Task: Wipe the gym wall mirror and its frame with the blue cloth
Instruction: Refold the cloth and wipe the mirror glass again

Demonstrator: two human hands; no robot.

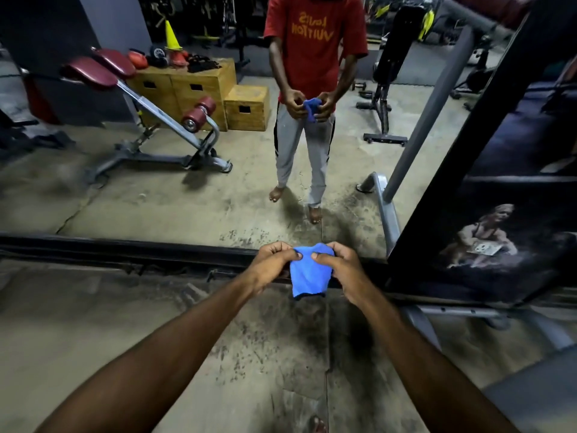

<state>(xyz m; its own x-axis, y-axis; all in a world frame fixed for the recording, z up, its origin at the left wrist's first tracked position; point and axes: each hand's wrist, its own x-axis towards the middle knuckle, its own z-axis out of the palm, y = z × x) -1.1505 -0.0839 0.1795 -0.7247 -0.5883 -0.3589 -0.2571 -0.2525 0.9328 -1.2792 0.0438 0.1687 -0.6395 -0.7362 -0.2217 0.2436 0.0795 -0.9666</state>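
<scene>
The left hand (271, 264) and right hand (343, 270) pinch the blue cloth (309, 278) by its top edge in curled fingers (282, 247), so it hangs lengthwise downward between them, just before the mirror (156, 201) and its dark bottom frame (125, 246), both hands equally near.

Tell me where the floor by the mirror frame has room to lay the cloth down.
Bare concrete floor runs left of the left hand along the black bottom frame, and under the forearms. Past the right hand it is crowded: grey bench legs and the black poster panel meet the frame.
</scene>
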